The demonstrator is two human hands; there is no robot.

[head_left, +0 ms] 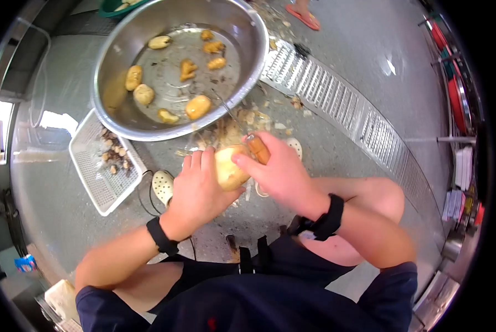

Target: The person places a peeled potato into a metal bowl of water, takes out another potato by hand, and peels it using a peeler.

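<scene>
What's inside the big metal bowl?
The bowl holds a few potatoes and some knobbly yellow lumps. The bits of bottom right under them are covered, so I can't see what's there.

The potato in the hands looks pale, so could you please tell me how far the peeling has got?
Looks done: pale pieces in the green basin; peelings lie on the floor. In hand: the left hand holds a mostly pale potato, the right hand a wooden-handled tool. Probably left: yellow-brown pieces in the metal basin, though their skins are hard to judge.
</scene>
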